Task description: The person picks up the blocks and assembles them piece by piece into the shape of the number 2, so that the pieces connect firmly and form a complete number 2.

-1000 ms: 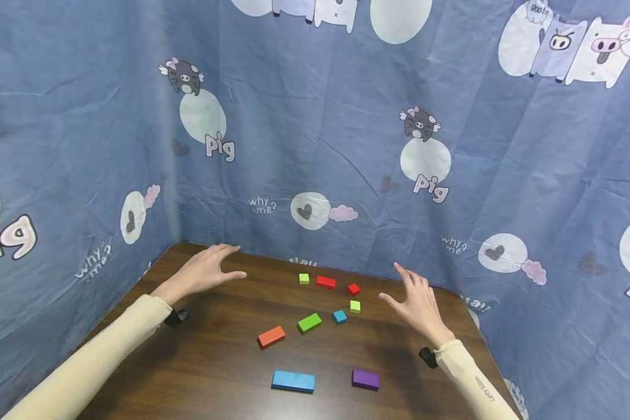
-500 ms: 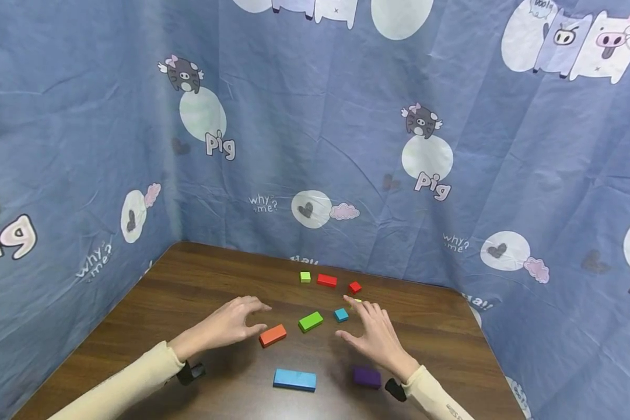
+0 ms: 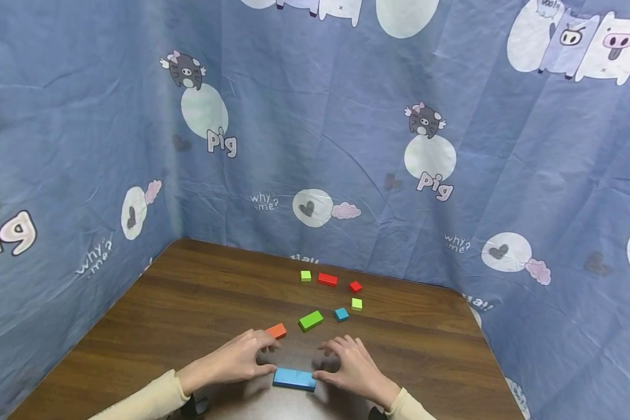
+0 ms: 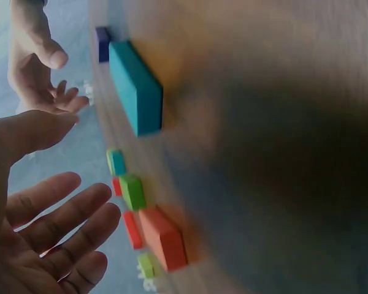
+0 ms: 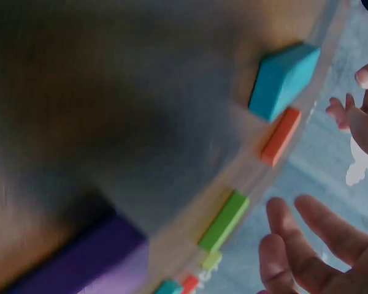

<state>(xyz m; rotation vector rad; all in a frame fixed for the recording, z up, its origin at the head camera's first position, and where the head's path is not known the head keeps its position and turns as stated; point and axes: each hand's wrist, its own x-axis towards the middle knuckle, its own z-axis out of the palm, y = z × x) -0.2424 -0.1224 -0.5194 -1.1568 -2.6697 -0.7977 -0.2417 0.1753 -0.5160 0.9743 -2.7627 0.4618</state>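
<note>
A long blue block [image 3: 294,378] lies flat near the front of the table, between my two hands. My left hand [image 3: 236,359] hovers off its left end with thumb and fingers spread apart. At the right end, my right hand [image 3: 357,367] is in a similar loose pose. Both wrist views show a gap between the fingers and this block, so neither hand grips it. Just beyond my left fingers sits an orange block [image 3: 277,331], partly covered in the head view. A purple block [image 5: 86,260] appears below my right hand in the right wrist view; the head view hides it.
Farther back on the brown wooden table [image 3: 215,280] lie a green block [image 3: 311,321], a small blue block [image 3: 341,314], two lime cubes [image 3: 357,304], a red block [image 3: 328,279] and a small red one [image 3: 355,286]. A patterned blue curtain [image 3: 315,146] encloses the table.
Both hands have come down and inward from the table's sides to the two ends of the long blue block. The right hand now covers the purple block. No block has moved on the table.
</note>
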